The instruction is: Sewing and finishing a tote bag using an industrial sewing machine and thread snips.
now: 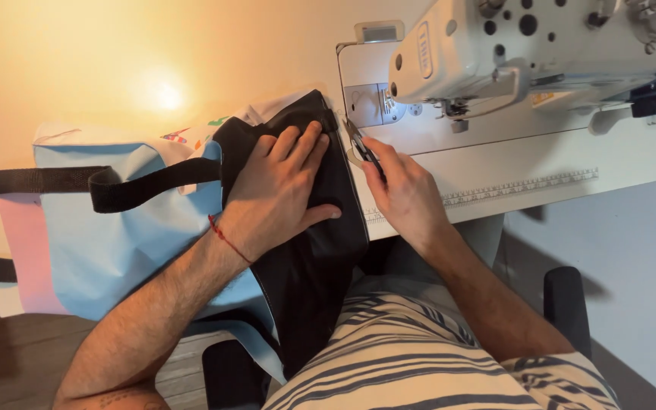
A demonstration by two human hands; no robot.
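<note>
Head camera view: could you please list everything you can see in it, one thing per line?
sewing machine: one, white, upper right, on the machine bed
machine bed: one, white, with a ruler strip along its front edge
black fabric: one piece, centre, running from the bed edge down toward the lap
light blue bag: one, left, with a pink panel on its far left
black strap: one, lying across the bag
small snips: one, dark, at the fabric's top edge
chair: one, black, arm at lower right
left hand: flat on the black fabric, red thread at the wrist
right hand: holding the small snips
</note>
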